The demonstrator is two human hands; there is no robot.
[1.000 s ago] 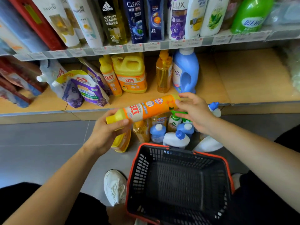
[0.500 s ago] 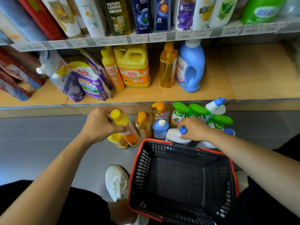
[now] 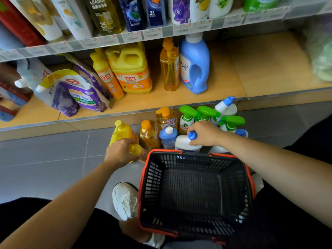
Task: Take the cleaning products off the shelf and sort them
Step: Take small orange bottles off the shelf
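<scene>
My left hand (image 3: 121, 152) grips an orange dish soap bottle (image 3: 137, 150) with a yellow cap, low at the floor beside a yellow bottle (image 3: 124, 131). My right hand (image 3: 204, 133) is closed on the neck of a white bottle with a blue cap (image 3: 186, 145), which lies tilted just behind the basket. Around it on the floor stand amber pump bottles (image 3: 149, 134), a small blue bottle (image 3: 168, 137) and green-topped spray bottles (image 3: 187, 116). The bottom shelf (image 3: 179, 99) holds a yellow jug (image 3: 130, 73), a blue detergent bottle (image 3: 195, 66) and purple refill pouches (image 3: 71, 93).
A black basket with an orange rim (image 3: 143, 177) sits with nothing in it between my knees. A white shoe (image 3: 125, 200) rests left of it on grey floor tiles. The upper shelf (image 3: 161, 33) carries shampoo bottles. The bottom shelf's right part (image 3: 269, 69) is bare wood.
My left hand brought the orange bottle down from a level hold in both hands to the floor by the yellow bottle. My right hand let go of it and took the white bottle.
</scene>
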